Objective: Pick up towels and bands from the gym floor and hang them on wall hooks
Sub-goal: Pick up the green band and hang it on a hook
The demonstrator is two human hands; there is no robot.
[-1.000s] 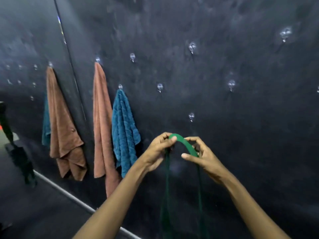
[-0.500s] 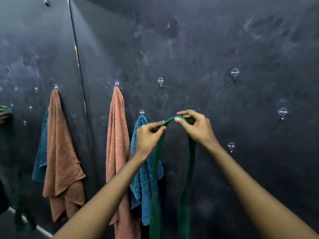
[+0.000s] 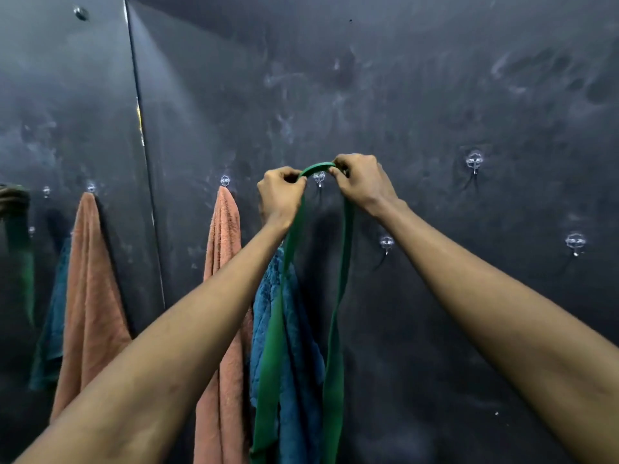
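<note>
A green resistance band (image 3: 338,329) hangs as a long loop in front of the dark wall. My left hand (image 3: 279,192) pinches its top on the left, and my right hand (image 3: 363,182) pinches it on the right. The arched top of the band sits just above a clear wall hook (image 3: 319,178) that shows between my hands. An orange towel (image 3: 222,296) hangs from a hook (image 3: 225,180) to the left. A blue towel (image 3: 294,363) hangs behind the band, its hook hidden by my left arm.
Clear hooks (image 3: 474,161) (image 3: 387,243) (image 3: 575,242) with nothing on them stand on the wall to the right. A mirror panel on the left reflects an orange towel (image 3: 90,296) and a blue one (image 3: 50,329).
Both hands have raised the green band up the wall, from below the hooks to the level of the upper hook. The view has moved closer to the wall.
</note>
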